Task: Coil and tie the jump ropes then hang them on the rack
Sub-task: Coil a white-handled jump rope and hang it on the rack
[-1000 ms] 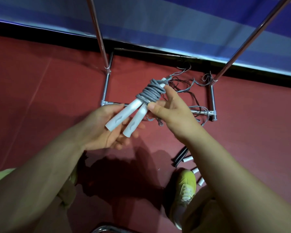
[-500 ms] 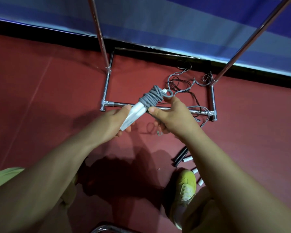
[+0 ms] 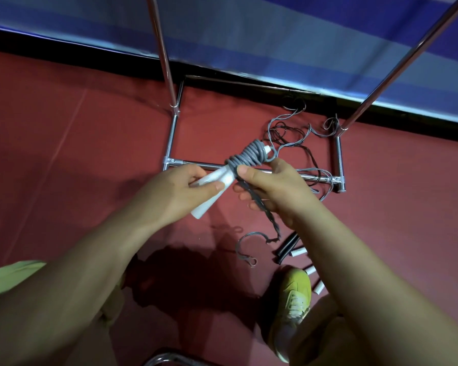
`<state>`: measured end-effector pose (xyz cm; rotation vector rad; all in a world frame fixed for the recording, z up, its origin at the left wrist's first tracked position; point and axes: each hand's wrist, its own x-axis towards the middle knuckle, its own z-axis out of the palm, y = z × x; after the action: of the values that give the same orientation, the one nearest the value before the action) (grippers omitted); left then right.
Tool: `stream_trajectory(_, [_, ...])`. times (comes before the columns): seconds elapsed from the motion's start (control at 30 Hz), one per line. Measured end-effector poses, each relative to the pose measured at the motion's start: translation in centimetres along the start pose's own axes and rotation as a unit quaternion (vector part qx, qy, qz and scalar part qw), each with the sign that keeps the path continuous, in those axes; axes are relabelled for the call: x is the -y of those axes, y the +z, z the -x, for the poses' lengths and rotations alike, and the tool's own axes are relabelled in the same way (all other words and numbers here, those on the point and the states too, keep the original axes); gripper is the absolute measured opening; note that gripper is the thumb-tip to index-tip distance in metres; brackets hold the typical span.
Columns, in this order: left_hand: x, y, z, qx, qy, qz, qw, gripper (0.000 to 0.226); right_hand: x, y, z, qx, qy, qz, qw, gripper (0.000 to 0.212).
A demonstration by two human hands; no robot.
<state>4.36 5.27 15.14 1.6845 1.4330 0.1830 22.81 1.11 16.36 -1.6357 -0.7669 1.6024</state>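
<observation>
Since the earlier frame, a twisted grey tail point(image 3: 259, 207) has dropped below the right hand point(image 3: 273, 186). Left hand point(image 3: 180, 191) clamps the white handles point(image 3: 214, 186); right pinches the coil point(image 3: 249, 157). Slackening either grip could unwind it.

Grey jump rope point(image 3: 246, 157) with two white handles point(image 3: 212, 190) is sitting coiled: cord wrapped in tight turns around the handles' upper ends, bundle tilting up to the right. A loose tail point(image 3: 259, 215) of it is hanging down and curling into a loop with a small end hook. Chrome rack point(image 3: 169, 133) is standing on the red floor: rectangular base frame, two uprights rising from it. More grey and black ropes point(image 3: 296, 133) are lying tangled, uncoiled, across the base's right side, their black and white handles point(image 3: 294, 249) resting on the floor nearer the camera.
</observation>
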Motion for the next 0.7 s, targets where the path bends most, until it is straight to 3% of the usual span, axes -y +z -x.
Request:
stream_trajectory(0.17, [-0.7,-0.3,0.3,0.009,-0.028,-0.006,1.0,0.04,-0.1,0.2,-0.1,0.001,-0.008,-0.028,1.0,0.038])
stream_trajectory(0.27, [-0.9,-0.2,0.2,0.022,-0.047,0.01,0.999,0.052,-0.1,0.4,-0.1,0.009,-0.023,-0.039,0.999,0.051])
stream_trajectory(0.37, [-0.6,-0.2,0.1,0.057,-0.056,0.079,0.994,0.075,0.0,0.4,0.0,0.023,-0.05,-0.067,0.996,0.062])
stream_trajectory(0.43, [-0.8,-0.2,0.3,0.098,-0.045,0.151,0.983,0.07,0.1,0.3,0.0,0.033,-0.068,-0.087,0.993,0.075])
stream_trajectory(0.53, [-1.9,-0.3,0.9,0.19,-0.091,0.324,0.922,0.038,0.2,0.2,-0.2,0.047,-0.089,-0.125,0.987,0.084])
stream_trajectory(0.63, [-2.2,-1.0,0.9,0.279,-0.162,0.434,0.841,0.051,0.2,0.0,-0.1,0.067,-0.111,-0.155,0.979,0.076])
stream_trajectory(0.7, [-2.1,-1.2,0.7,0.295,-0.165,0.466,0.818,0.053,0.4,0.0,0.1,0.085,-0.12,-0.163,0.976,0.062])
